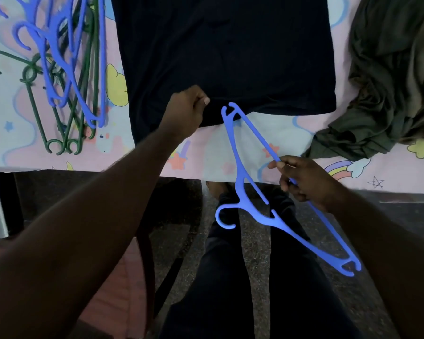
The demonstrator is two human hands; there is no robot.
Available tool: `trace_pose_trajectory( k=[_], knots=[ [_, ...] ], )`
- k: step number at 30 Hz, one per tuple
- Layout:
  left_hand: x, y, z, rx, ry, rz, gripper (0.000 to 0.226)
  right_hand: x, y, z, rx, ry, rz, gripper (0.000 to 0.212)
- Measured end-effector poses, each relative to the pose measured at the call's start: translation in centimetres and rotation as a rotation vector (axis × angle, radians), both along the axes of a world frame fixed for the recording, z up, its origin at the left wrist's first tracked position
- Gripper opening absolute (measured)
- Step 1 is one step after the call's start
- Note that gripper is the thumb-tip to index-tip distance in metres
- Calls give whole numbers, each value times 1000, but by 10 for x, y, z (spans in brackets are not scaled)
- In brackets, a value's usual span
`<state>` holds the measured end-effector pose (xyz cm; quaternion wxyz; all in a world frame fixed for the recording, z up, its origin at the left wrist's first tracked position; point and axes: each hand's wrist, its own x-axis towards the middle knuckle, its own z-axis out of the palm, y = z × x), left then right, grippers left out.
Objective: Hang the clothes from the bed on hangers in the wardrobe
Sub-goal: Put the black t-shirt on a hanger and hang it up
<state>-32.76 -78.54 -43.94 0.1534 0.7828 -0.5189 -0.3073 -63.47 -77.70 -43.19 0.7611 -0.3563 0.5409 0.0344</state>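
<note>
A dark navy garment (225,52) lies spread flat on the bed (255,152), its near hem by the bed's front edge. My left hand (186,111) pinches that hem at its left part and lifts it slightly. My right hand (304,178) grips the bottom bar of a blue plastic hanger (245,182). The hanger is tilted, with one shoulder tip touching the garment's hem and its hook hanging below the bed edge over my legs.
A pile of blue and green hangers (66,69) lies on the bed at the left. A crumpled olive garment (389,81) sits at the right. The patterned sheet covers the bed; dark floor and my legs are below its edge.
</note>
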Motion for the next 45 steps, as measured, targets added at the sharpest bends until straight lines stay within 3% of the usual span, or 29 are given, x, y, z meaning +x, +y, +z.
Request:
trace_pose_trajectory(
  k=[4, 9, 13, 15, 18, 22, 28, 30, 32, 35, 40, 42, 43, 45],
  knots=[
    [0, -9, 13, -124, -29, 41, 21, 14, -4, -6, -29, 1, -142, 23],
    [4, -12, 21, -124, -144, -45, 31, 36, -9, -8, -39, 4, -676, 22],
    [15, -9, 22, 68, -302, -262, 55, 64, -16, -5, -27, -10, -961, 22],
    [26, -3, 19, 147, -472, -279, 40, 76, -19, -5, -22, -13, -1040, 22],
    [48, 12, 17, 191, -511, -13, 28, 92, -23, -9, 5, -8, -1128, 23],
    [77, 30, 16, 110, -124, 570, 44, 105, -25, -13, 118, -40, -1224, 20],
    [72, 41, 22, 0, -164, 435, 24, 138, -37, -17, 122, -53, -1333, 19],
    [74, 42, 23, -14, -177, 394, 23, 156, -47, -16, 117, -35, -1301, 31],
    [80, 43, 25, 6, -187, 337, 22, 169, -56, -15, 64, 73, -1112, 39],
    [88, 45, 26, 30, -190, 299, 35, 175, -57, -22, 28, 239, -863, 33],
    [87, 40, 30, 12, -127, 402, 50, 172, -57, -27, 104, 40, -899, 34],
    [86, 37, 27, 42, -61, 488, 53, 168, -58, -22, 147, -52, -871, 24],
    [85, 36, 26, 73, -33, 525, 55, 165, -57, -19, 94, -11, -776, 17],
    [85, 33, 25, 127, -23, 556, 59, 148, -60, -22, -232, 253, -493, 9]
  ],
)
